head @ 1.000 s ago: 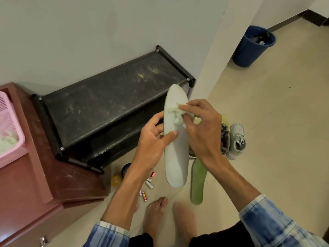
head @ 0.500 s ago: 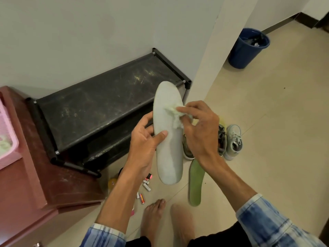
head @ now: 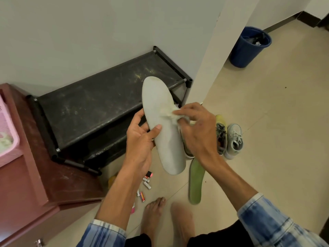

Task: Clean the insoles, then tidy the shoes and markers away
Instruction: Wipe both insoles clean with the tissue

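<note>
Head view, wad (head: 170,114) now lower on insole (head: 163,125)

The right hand (head: 197,129) has wiped its tissue (head: 170,114) slightly down the white insole (head: 163,125)

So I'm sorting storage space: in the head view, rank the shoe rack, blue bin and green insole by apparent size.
1. shoe rack
2. blue bin, though farther away
3. green insole

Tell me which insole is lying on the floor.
The green insole, flat on the tiles below the shoes. The white insole is off the floor, held in the left hand while the right hand wipes it.
</note>
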